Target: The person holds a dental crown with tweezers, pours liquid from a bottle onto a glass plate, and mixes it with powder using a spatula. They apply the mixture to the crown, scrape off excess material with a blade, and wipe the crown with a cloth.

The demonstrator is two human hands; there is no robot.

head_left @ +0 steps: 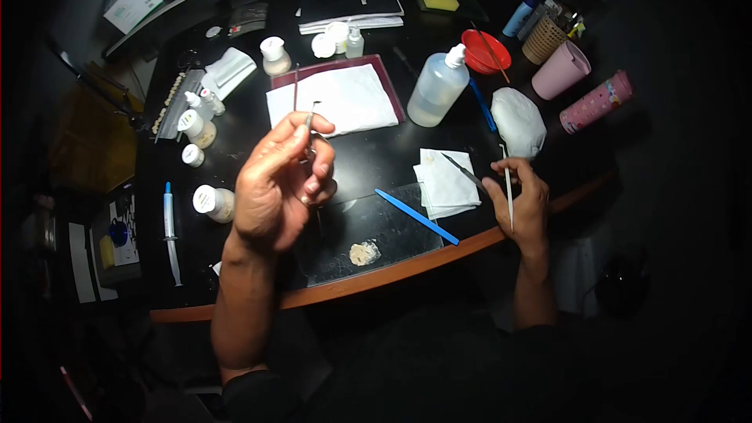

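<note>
My left hand [274, 176] is raised over the desk, thumb and fingertips pinched round a slim metal tool [309, 122]. A small dark piece shows at the tool's upper tip, too small to name. My right hand [525, 202] is at the desk's right front, with a thin white stick-like tool [507, 180] with a bent tip lying along its fingers. A dark-bladed tool [460, 169] reaches from the right thumb across a folded white tissue [446, 188]. Between the hands are a blue flat-handled tool [416, 217] and a glass slab [337, 254] bearing a beige powdery lump [363, 253].
A clear squeeze bottle [439, 86] stands mid-desk beside a white cloth [345, 94] on a maroon tray [385, 78]. Several small jars [197, 129] and a blue syringe [170, 227] are at left. A red bowl [486, 52], white lump [517, 121] and pink cup [561, 70] are at right.
</note>
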